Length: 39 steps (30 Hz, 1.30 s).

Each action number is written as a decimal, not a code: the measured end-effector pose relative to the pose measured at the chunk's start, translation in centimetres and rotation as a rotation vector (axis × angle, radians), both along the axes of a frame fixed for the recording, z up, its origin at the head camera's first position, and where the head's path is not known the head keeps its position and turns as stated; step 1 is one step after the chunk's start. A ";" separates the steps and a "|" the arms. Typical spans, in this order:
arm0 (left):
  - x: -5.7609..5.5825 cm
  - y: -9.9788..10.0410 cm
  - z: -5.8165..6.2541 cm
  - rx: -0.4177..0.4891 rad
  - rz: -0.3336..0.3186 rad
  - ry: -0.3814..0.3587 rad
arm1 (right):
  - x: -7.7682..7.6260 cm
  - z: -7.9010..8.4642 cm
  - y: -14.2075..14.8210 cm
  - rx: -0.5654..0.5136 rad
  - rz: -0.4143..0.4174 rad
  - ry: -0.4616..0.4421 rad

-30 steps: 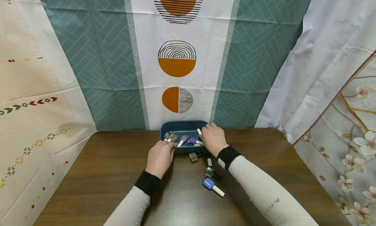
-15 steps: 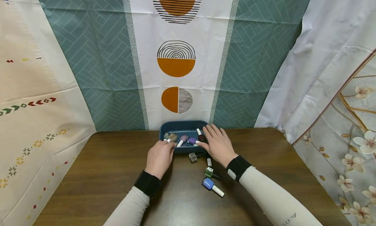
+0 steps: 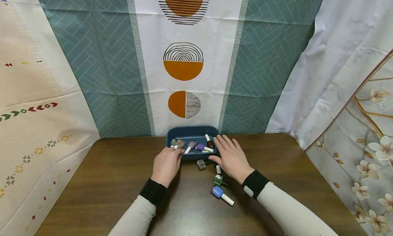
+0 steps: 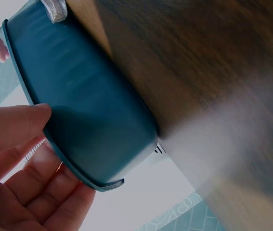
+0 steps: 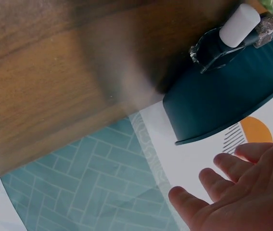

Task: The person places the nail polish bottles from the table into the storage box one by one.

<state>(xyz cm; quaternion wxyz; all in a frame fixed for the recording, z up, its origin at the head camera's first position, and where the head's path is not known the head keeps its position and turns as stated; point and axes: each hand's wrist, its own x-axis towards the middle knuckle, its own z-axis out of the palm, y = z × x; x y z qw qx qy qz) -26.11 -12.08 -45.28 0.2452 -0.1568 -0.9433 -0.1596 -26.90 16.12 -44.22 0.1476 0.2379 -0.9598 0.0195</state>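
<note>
A dark blue bin (image 3: 192, 157) stands at the back of the table, holding several nail polish bottles. Among them are a dark red one (image 3: 210, 144), a purple one (image 3: 200, 147), a mauve one (image 3: 192, 144) and a glittery gold one (image 3: 180, 143). My left hand (image 3: 166, 165) grips the bin's near-left rim, thumb outside and fingers inside, as the left wrist view shows at the bin wall (image 4: 93, 115). Holding nothing, my right hand (image 3: 234, 159) is spread beside the bin's right end, fingers extended in the right wrist view, below the rim.
In front of the bin lie a grey glitter bottle (image 3: 201, 164), a white-capped bottle (image 3: 218, 169), a green bottle (image 3: 217, 180) and a light blue bottle (image 3: 217, 191). A patterned cloth (image 3: 184, 125) hangs right behind the table's back edge.
My right hand has let go of the dark red nail polish in the bin, opened its fingers and drawn back to the right. The left hand keeps its grip on the rim.
</note>
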 end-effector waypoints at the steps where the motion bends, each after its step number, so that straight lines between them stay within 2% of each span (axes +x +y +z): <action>1: 0.0 0.0 0.0 0.000 0.000 0.000 | 0.1 0.0 0.0 0.001 0.001 -0.001; 11: 0.0 -0.1 -0.1 0.006 -0.010 0.020 | 1.6 -0.1 0.3 -0.016 0.029 0.006; 26: -0.1 -0.1 0.1 -0.003 0.000 -0.022 | 4.4 -1.0 2.0 0.016 0.045 0.001; 39: -0.1 0.0 0.3 -0.007 0.012 -0.061 | 7.1 -0.8 2.4 0.011 0.080 0.020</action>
